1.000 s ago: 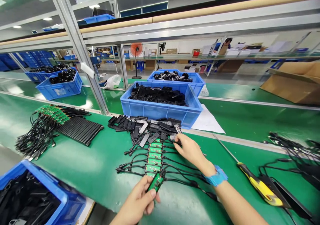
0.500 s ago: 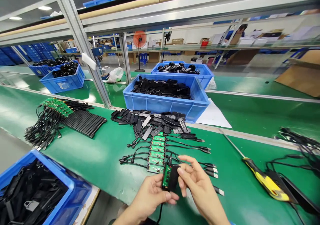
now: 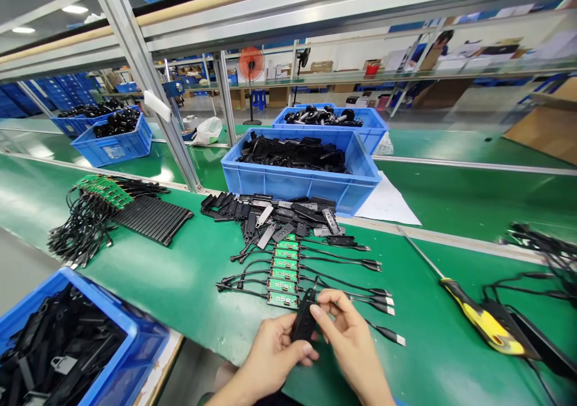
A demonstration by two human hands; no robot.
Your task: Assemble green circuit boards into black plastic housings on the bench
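Held thing: a narrow black case [image 3: 305, 321] sits between both hands, just above the near edge of the green table [image 3: 193, 286].
Long axis: it runs away from the person and leans a little to the right. The far end points at the circuit boards and the near end is tucked into the left palm.
Left: the left hand [image 3: 274, 358] grasps the black case from the left and below, with the thumb laid across its lower end.
Right: the right hand [image 3: 349, 340] pinches the upper part from the right, fingertips on its edge.
Beyond the case: green circuit boards [image 3: 283, 271] lie flat in a column, with black cables trailing off both sides.
Farther back: loose black covers [image 3: 274, 217] are heaped against a blue bin [image 3: 300, 184].
Off to the right: a screwdriver [image 3: 480, 325] with a yellow handle lies well apart from the hands.
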